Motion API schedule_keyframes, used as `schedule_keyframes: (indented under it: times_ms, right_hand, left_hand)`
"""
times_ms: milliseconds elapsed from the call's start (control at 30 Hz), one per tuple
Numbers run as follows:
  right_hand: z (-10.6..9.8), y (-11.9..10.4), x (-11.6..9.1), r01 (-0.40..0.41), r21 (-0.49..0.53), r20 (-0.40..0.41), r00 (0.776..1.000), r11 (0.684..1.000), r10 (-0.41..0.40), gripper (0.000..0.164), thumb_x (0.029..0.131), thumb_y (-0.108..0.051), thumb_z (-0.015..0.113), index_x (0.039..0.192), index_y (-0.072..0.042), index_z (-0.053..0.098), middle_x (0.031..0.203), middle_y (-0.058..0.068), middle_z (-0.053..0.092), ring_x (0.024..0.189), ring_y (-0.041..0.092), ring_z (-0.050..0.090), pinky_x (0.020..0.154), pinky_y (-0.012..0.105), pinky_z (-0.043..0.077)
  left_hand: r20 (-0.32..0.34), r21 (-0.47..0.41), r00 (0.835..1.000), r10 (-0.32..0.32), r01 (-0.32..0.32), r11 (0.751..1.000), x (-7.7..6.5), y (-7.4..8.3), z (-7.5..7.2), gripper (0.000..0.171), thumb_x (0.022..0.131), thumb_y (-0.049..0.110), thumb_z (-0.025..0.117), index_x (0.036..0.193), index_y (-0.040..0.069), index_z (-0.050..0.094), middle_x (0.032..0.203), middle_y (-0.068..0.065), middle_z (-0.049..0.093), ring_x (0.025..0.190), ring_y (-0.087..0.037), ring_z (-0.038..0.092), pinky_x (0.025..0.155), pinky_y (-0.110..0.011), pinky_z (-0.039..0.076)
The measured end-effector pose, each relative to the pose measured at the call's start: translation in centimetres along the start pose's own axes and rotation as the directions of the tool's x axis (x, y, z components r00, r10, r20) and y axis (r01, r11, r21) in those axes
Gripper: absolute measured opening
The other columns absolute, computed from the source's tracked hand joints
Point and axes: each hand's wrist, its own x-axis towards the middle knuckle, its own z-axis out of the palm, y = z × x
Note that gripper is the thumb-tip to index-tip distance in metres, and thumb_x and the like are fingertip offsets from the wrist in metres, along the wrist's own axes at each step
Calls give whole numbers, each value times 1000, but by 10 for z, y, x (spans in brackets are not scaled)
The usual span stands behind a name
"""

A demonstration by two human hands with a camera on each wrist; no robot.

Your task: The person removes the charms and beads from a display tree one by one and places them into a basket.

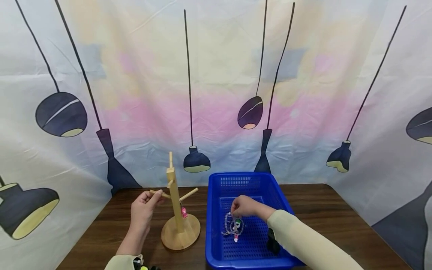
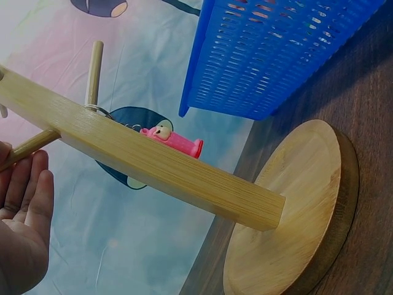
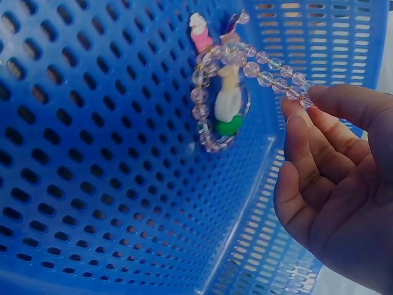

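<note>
My left hand (image 1: 143, 210) pinches one peg (image 2: 31, 149) of a wooden peg stand (image 2: 153, 163), thumb and fingers at the peg's outer end. From another peg, on a ring, hangs a pink figure keychain (image 2: 175, 142). Inside the blue basket (image 1: 210, 221), my right hand (image 1: 248, 206) holds a string of clear and pinkish beads (image 3: 267, 78) between thumb and fingertips. The beads slope away from the fingers into a loop. Around that loop show a white figure with a green end (image 3: 228, 110) and a small pink-and-white figure (image 3: 201, 34).
The stand's round base (image 1: 180, 240) rests on the dark wood table (image 1: 320, 217), left of the basket. Behind the table hangs a cloth backdrop (image 1: 222, 75) printed with lamps. A black object (image 1: 272, 243) shows beside the right sleeve.
</note>
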Motion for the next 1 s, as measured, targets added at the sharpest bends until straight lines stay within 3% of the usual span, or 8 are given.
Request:
schedule_keyframes:
  times_ms: [233, 433, 667, 733, 1000]
  right_hand:
    - [3, 8, 4, -27, -52, -14, 1000, 998, 26, 9, 91, -1, 70, 82, -2, 72, 75, 7, 70, 64, 14, 60, 59, 26, 51]
    - [6, 13, 7, -56, -55, -17, 998, 997, 56, 12, 93, -1, 68, 82, -3, 72, 79, 5, 70, 66, 12, 61, 65, 35, 59]
    - [7, 17, 8, -81, -35, -20, 997, 996, 80, 13, 93, 2, 66, 82, 0, 74, 73, 4, 68, 64, 20, 56, 57, 25, 38]
    - [7, 18, 9, -88, -33, -24, 996, 996, 87, 13, 92, 2, 66, 82, 0, 74, 74, 3, 68, 64, 19, 56, 57, 24, 37]
    - [11, 23, 8, -70, -24, -44, 997, 997, 69, 13, 89, 3, 66, 80, -1, 74, 78, 4, 71, 64, 14, 57, 56, 25, 44]
  left_hand:
    - [3, 1, 1000, -4, 4, 1000, 1, 0, 2, 29, 100, 6, 65, 73, 15, 61, 71, 15, 70, 66, 1, 70, 70, -14, 60]
    - [1, -12, 1000, -3, 3, 1000, 0, 0, 2, 27, 100, 5, 65, 74, 13, 61, 70, 14, 69, 67, 0, 71, 70, -15, 61]
    - [16, -54, 997, 74, -73, 996, 0, -6, 2, 23, 98, 8, 68, 77, 10, 61, 76, 12, 71, 68, -1, 70, 71, -16, 62]
    - [18, -60, 996, 92, -90, 994, 0, -7, 2, 23, 98, 8, 68, 77, 10, 60, 78, 12, 72, 68, -1, 71, 70, -16, 62]
    - [-22, 34, 999, 30, -29, 999, 0, -3, 3, 22, 100, 5, 65, 78, 9, 59, 75, 17, 68, 67, 1, 69, 71, -13, 60]
